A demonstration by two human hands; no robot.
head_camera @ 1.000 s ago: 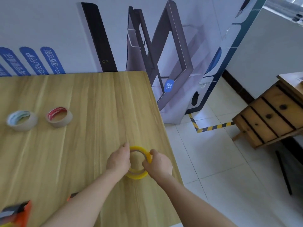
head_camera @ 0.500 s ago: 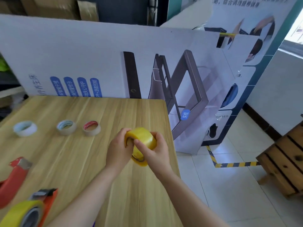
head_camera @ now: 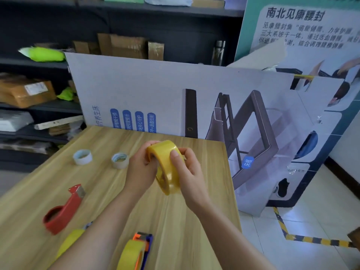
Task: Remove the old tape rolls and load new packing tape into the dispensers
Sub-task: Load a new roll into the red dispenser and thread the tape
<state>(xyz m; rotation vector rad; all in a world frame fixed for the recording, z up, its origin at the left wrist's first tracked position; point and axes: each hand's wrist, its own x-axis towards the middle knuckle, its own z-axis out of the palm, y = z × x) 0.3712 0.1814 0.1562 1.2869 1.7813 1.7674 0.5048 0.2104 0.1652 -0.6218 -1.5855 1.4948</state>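
Both my hands hold a yellow tape roll [head_camera: 168, 168] above the wooden table [head_camera: 194, 221], tilted on edge. My left hand [head_camera: 140, 168] grips its left rim and my right hand [head_camera: 188, 173] grips the right side, thumb pressed on the outer tape face. An empty red dispenser [head_camera: 63, 210] lies at the left. An orange and blue dispenser loaded with yellow tape [head_camera: 136, 252] sits at the bottom edge. Another yellow roll [head_camera: 70, 242] shows partly under my left forearm. Two nearly spent rolls, a white one [head_camera: 82, 157] and a grey one [head_camera: 120, 160], lie further back.
A large printed cardboard panel [head_camera: 155, 98] stands along the table's far edge. Dark shelves with boxes [head_camera: 25, 92] fill the left background. The table's right edge drops to a tiled floor [head_camera: 311, 221] with yellow-black hazard tape [head_camera: 303, 238].
The yellow roll went from lying flat on the table to being raised and turned on edge in both hands. The view has tilted up and left, bringing dispensers and shelves into sight.
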